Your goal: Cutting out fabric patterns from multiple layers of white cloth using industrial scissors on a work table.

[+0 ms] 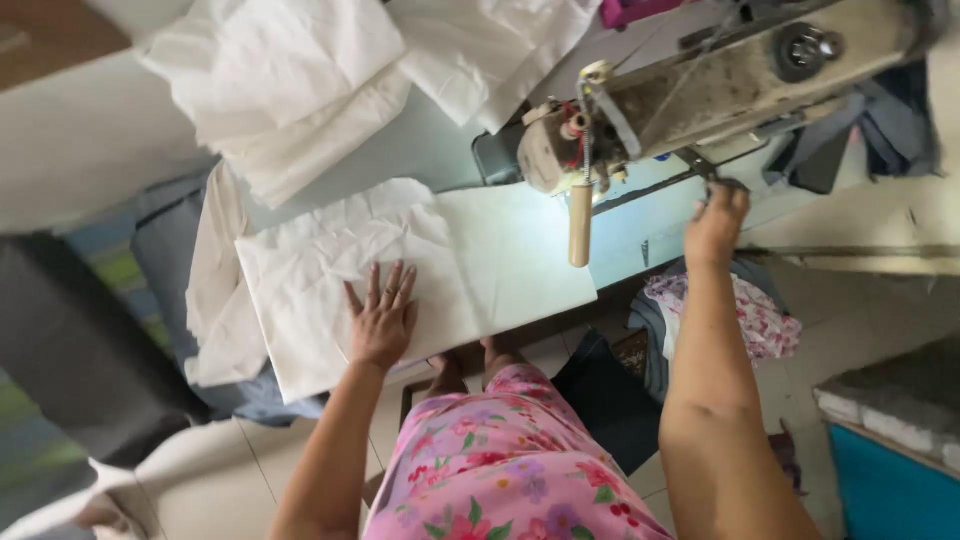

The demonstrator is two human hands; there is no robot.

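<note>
Left hand (382,322) lay flat, fingers spread, gripping nothing, on the creased white cloth sheet (470,265) at table (420,150) centre | right hand (716,222) at 2 o'clock under the worn beige sewing machine (700,85), grip unclear | cloth seemed light, limp, best pinched at 1 edge.

You wear a pink garment (510,460) printed with small flowers in red, purple, yellow and green. Your left hand (382,318) and right hand (716,222) are bare, both forearms unsleeved, with no rings or watch visible.
</note>
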